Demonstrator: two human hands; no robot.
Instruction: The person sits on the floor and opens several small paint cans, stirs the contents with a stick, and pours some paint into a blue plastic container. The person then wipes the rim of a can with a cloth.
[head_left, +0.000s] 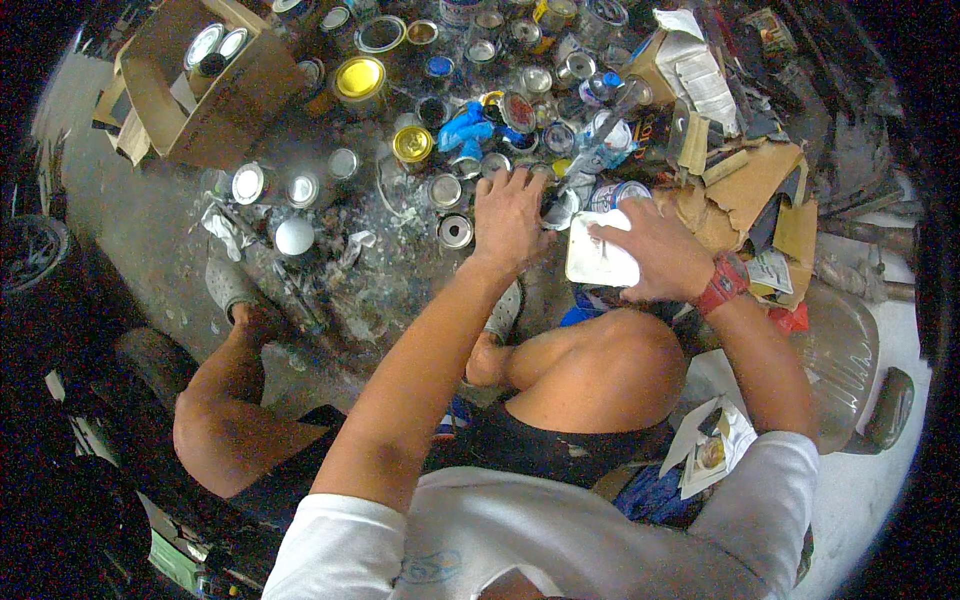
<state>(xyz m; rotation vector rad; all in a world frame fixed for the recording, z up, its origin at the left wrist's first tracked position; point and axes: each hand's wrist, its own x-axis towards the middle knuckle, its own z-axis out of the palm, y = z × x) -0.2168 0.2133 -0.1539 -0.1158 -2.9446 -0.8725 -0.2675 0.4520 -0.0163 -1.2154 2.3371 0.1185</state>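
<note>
A white, boxy container with rounded corners point(592, 262) is gripped in my right hand point(662, 245), with the thumb lying across its top. Just beyond that hand stands a tin with a blue and white label point(628, 192). My left hand point(510, 222) reaches forward among the tins with its fingers apart, palm down; what lies under the palm is hidden. Close to its left side are an open round tin point(455, 231) and a smaller tin point(445, 190). A crumpled blue glove point(465, 128) lies past its fingertips.
Paint tins crowd the floor ahead, including one with a yellow lid point(359, 77) and a gold-topped one point(412, 144). A cardboard box point(215, 95) holding tins stands far left. Torn cardboard point(760, 190) lies at the right. A white round lid point(294, 236) sits near my left foot.
</note>
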